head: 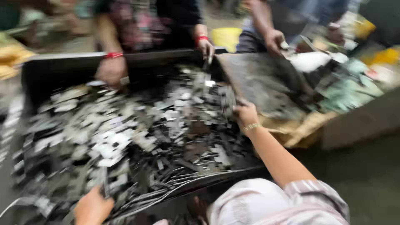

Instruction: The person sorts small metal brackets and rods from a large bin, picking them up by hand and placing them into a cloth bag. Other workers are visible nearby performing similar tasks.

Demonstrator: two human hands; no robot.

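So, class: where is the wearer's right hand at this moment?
In the head view, the right hand is right of centre, at the edge of the scrap pile where it meets the tilted dark board.

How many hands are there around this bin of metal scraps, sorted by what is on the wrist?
Red wristband: 2 (co-worker's hand, co-worker's other hand)
Pale metal wristband: 1 (right hand)
No band in view: 2 (left hand, second co-worker's hand)
Total: 5
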